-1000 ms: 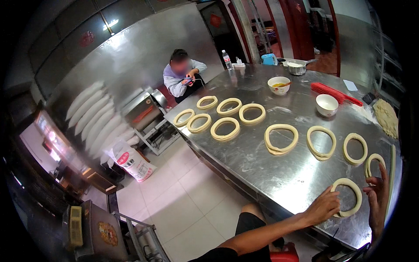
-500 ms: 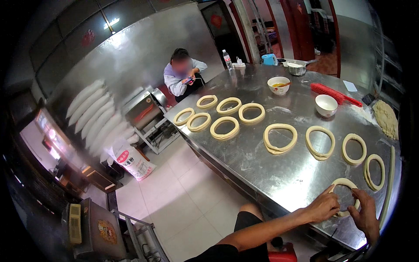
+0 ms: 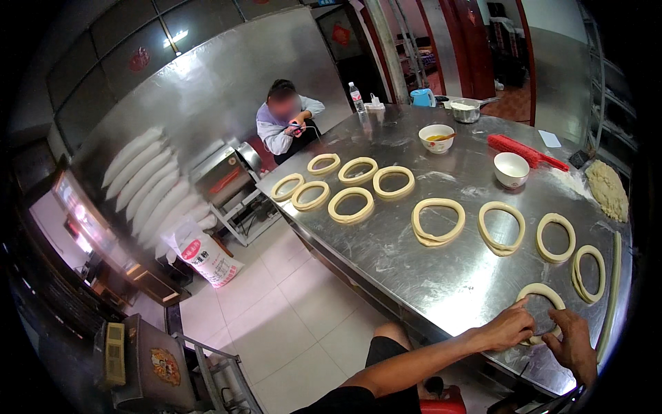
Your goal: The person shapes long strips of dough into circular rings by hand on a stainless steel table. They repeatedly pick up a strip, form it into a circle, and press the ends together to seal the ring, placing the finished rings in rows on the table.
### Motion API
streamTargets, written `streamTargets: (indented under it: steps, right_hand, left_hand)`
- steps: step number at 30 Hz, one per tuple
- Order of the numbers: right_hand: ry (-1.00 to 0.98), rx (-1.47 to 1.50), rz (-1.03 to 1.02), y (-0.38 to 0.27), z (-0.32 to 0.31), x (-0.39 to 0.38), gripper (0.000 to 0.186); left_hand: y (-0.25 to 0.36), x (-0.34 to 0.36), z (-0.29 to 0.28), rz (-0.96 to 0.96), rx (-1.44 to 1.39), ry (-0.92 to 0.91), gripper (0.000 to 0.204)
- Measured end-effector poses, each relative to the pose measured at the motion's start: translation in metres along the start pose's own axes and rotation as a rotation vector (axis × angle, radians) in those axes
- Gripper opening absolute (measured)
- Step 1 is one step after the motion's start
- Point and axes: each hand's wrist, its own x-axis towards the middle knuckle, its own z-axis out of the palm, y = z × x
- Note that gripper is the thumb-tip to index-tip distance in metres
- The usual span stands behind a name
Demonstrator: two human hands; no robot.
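A pale dough ring (image 3: pixel 542 288) lies on the steel table near its front right edge, partly hidden under my hands. My left hand (image 3: pixel 509 326) is curled over the ring's left side, its fingers closed on the dough. On the right side, my right hand (image 3: pixel 574 343) grips the ring between thumb and bent fingers. Just beyond lies another dough ring (image 3: pixel 588 274), with a further dough ring (image 3: pixel 555 238) to its left. A long dough strip (image 3: pixel 610 297) runs along the table's right side.
Several more rings, among them a large dough ring (image 3: pixel 438 222), lie across the steel table (image 3: pixel 386 262). Farther back stand a white bowl (image 3: pixel 511 170), a bowl of yellow liquid (image 3: pixel 436 140), a red brush (image 3: pixel 514 148) and a dough lump (image 3: pixel 607 190). A person (image 3: pixel 286 121) sits beyond the table.
The view has shifted slightly. My hands stay at the same dough ring, with only small finger movements; the right fingers sit a little lower along its side.
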Motion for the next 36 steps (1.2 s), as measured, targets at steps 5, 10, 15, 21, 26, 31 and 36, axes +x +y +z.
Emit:
streamTargets:
  steps: [5, 10, 15, 21, 26, 31, 36]
  right_hand:
    - [-0.035, 0.05, 0.077, 0.003, -0.001, -0.004, 0.06]
    - [-0.019, -0.014, 0.099, -0.005, -0.005, -0.006, 0.055]
    - [0.03, 0.036, 0.07, -0.005, -0.012, -0.007, 0.052]
    - [0.085, 0.081, 0.048, -0.002, -0.008, -0.012, 0.049]
    - [0.057, 0.026, 0.078, -0.006, -0.013, -0.019, 0.049]
    - [0.039, -0.046, 0.114, -0.007, -0.028, -0.029, 0.044]
    - [0.034, 0.006, 0.055, 0.008, -0.03, -0.026, 0.04]
  left_hand:
    - [0.011, -0.001, -0.001, 0.032, 0.004, 0.044, 0.012]
    - [0.0, -0.001, 0.008, 0.076, 0.058, 0.074, 0.014]
    - [0.002, 0.005, 0.006, -0.003, 0.1, -0.014, 0.013]
    - [-0.007, -0.004, 0.013, 0.131, 0.165, 0.061, 0.018]
    - [-0.008, 0.002, 0.01, 0.262, 0.256, 0.045, 0.008]
    - [-0.006, 0.013, 0.0, 0.536, 0.315, 0.06, 0.015]
    - [0.016, 0.003, -0.023, 0.255, 0.342, -0.033, 0.018]
